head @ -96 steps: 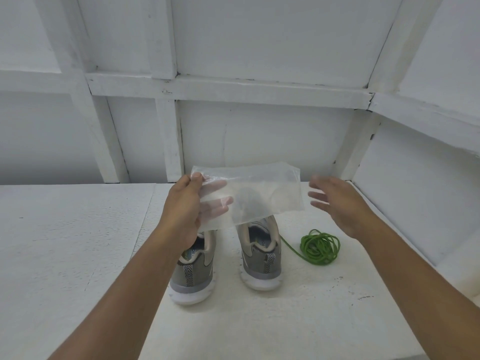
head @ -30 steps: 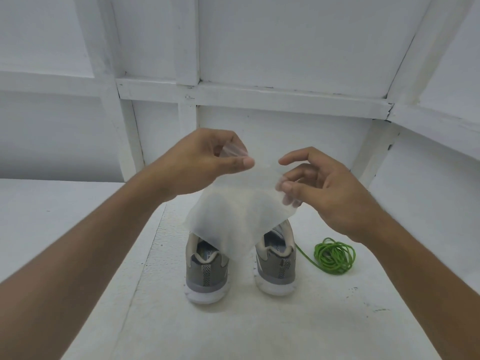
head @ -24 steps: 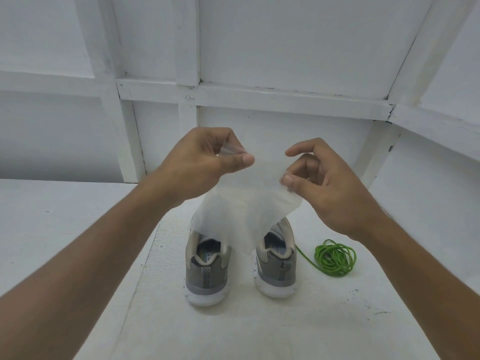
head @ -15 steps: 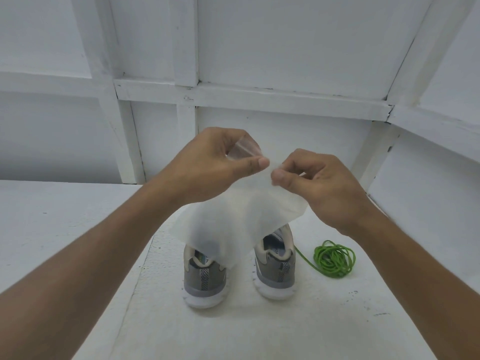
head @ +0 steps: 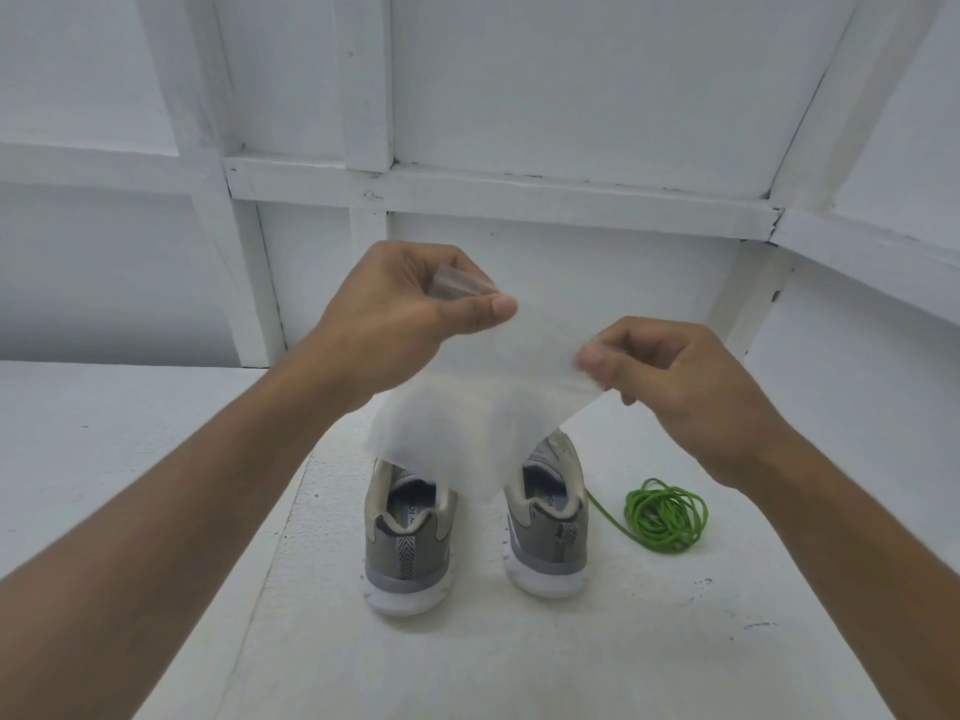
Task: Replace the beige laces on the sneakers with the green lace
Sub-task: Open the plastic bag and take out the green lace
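You pinch a clear plastic bag in both hands: left hand at its top corner, right hand on the opposite edge. The sneakers stand below it, and the green lace lies coiled, untouched, below your right wrist. Relacing looks unstarted.

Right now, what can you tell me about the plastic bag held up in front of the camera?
The plastic bag is thin, translucent, whitish film, slightly crumpled, with nothing visible inside. It hangs in the air in front of the grey sneakers, hiding their fronts. The left hand pinches its clearer top strip, and the right hand pinches the opposite edge.
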{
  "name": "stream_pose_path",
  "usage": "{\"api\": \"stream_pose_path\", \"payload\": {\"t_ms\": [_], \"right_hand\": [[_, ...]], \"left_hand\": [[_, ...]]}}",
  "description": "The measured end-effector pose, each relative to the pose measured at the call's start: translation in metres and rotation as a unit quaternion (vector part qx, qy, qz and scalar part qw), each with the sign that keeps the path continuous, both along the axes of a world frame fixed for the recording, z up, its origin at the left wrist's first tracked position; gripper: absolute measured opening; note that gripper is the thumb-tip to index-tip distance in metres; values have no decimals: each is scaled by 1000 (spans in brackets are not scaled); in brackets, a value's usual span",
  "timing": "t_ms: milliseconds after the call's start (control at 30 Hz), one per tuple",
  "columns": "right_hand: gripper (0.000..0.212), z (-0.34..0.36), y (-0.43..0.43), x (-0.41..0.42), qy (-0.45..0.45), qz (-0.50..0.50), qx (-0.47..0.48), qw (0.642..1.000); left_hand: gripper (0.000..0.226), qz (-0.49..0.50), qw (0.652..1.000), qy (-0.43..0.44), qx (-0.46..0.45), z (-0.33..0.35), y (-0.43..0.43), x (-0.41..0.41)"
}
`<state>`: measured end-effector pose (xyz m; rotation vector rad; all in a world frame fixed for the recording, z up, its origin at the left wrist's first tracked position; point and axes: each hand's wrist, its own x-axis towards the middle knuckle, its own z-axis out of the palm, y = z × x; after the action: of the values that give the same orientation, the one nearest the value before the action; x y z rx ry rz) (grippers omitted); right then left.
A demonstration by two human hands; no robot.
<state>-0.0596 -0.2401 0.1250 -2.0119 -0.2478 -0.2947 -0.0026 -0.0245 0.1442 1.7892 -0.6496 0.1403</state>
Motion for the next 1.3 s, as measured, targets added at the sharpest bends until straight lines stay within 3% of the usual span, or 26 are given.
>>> {"api": "stream_pose_path", "payload": {"t_ms": [267,500,567,700,833,867,967,1067,1167,1300], "right_hand": [[25,-1,-6,-2,10,-5,41,999],[24,0,-12,0,7,6,35,999],[21,0,-17,4,5,2,63,998],[20,-2,-31,12,4,-4,163,987],[14,-10,-52,27,20,-39,280,959],[12,-14,-58,33,25,-53,308,950],[14,-32,-79,48,35,-102,379,919],[9,-56,-106,64,42,-158,444,881],[5,-80,-136,78,50,-201,482,851],[6,-107,-164,92,75,-248,465,846]], "left_hand": [[26,-59,997,51,2,-4,11,8],[31,-54,998,30,-24,-3,9,12],[34,-50,998,25,7,-3,10,19],[88,-14,995,63,78,-18,15,44],[101,-31,975,219,25,-64,6,61],[102,-45,963,264,-11,-74,-1,64],[71,-57,930,335,-142,-89,-37,65],[81,-42,893,384,-229,-92,-71,66],[74,-30,896,402,-189,-97,-100,68],[67,15,914,385,-125,-109,-139,78]]}}
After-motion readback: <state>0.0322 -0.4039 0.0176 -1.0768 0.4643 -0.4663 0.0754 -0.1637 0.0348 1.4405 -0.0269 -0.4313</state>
